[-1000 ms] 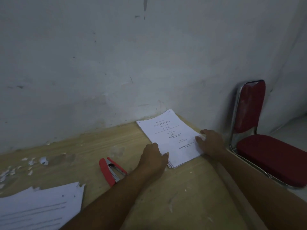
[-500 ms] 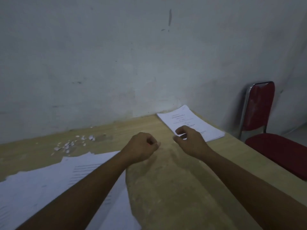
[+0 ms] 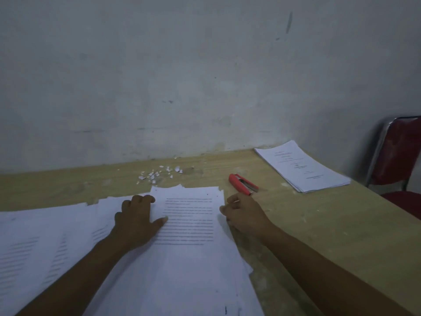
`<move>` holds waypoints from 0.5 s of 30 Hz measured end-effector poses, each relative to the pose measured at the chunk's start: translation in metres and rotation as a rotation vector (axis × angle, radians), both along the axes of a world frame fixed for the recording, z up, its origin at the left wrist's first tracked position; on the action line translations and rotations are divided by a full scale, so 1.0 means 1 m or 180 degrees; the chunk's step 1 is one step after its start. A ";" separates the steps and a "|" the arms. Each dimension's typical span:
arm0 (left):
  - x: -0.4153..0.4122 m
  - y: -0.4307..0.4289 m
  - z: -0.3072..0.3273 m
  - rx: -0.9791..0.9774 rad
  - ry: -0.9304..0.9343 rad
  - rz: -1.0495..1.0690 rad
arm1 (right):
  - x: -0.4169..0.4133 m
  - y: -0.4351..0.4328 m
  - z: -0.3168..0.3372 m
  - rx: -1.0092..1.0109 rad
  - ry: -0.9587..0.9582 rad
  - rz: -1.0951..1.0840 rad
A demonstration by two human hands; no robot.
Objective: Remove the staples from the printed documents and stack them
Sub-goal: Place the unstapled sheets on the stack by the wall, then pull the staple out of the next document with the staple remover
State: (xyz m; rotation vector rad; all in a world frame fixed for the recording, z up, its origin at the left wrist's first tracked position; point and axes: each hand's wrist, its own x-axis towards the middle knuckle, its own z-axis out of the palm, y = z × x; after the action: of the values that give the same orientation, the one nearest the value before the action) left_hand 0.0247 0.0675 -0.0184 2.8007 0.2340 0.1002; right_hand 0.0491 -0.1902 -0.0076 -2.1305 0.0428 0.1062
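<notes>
Both hands' grip (image 3: 136, 221) (image 3: 241, 216) on top document (image 3: 189, 221)

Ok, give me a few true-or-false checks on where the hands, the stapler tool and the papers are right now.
1. The left hand rests flat on the papers. True.
2. The right hand holds the red tool. False: the tool lies on the table, just beyond that hand.
3. The stack sits at the far right corner of the table, near the wall. True.
4. The scraps lie on top of the stack. False: they lie on bare table, near the wall, left of the tool.
5. A red chair stands right of the table. True.
</notes>
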 end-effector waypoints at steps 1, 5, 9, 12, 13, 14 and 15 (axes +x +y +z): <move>-0.003 0.004 -0.004 0.0056 0.0003 0.0033 | 0.001 0.004 0.001 -0.0060 0.0012 -0.0032; -0.012 0.009 -0.016 -0.0123 -0.0229 0.0167 | 0.005 0.016 0.003 0.0019 0.0143 -0.0249; -0.020 0.008 -0.028 -0.0257 -0.0653 0.0191 | 0.009 0.017 0.005 0.0348 0.0273 -0.0227; -0.021 0.010 -0.031 -0.0366 -0.0784 0.0175 | 0.007 0.020 0.004 0.0118 0.0056 0.0142; -0.021 0.011 -0.031 -0.0411 -0.0789 0.0163 | 0.005 0.021 0.001 0.0098 -0.0054 0.0201; -0.021 0.012 -0.032 -0.0465 -0.0789 0.0160 | 0.004 0.022 -0.002 0.0137 -0.0148 0.0210; -0.020 0.013 -0.033 -0.0537 -0.0788 0.0167 | 0.003 0.022 -0.005 0.0242 -0.0216 0.0191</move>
State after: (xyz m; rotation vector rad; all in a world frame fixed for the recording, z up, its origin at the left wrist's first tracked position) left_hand 0.0048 0.0808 -0.0512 2.5838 0.2433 0.4163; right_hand 0.0518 -0.1682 -0.0124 -2.0583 -0.0642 0.0697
